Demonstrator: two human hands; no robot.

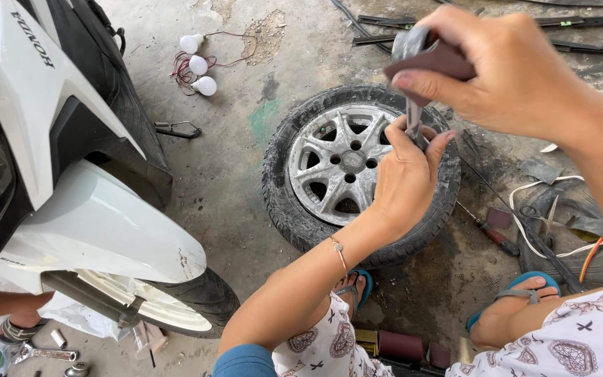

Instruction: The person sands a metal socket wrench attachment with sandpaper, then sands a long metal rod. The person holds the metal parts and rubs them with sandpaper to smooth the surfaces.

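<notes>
Head view: left hand (405, 174) grips a metal part (413, 122) upright; right hand (507, 66) pinches dark sandpaper (430, 61) around its top, above the wheel (357, 164) on the floor. Sanding appears mid-way; the lower part looks untouched.

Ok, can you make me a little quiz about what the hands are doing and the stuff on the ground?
1. True or false: the right hand presses a dark reddish piece of sandpaper on a metal part.
2. What does the left hand grip? A) a light bulb B) the metal part C) a sandal
3. How many white bulbs lie on the concrete floor, above the car wheel?

Key: 1 true; 2 B; 3 three.
</notes>
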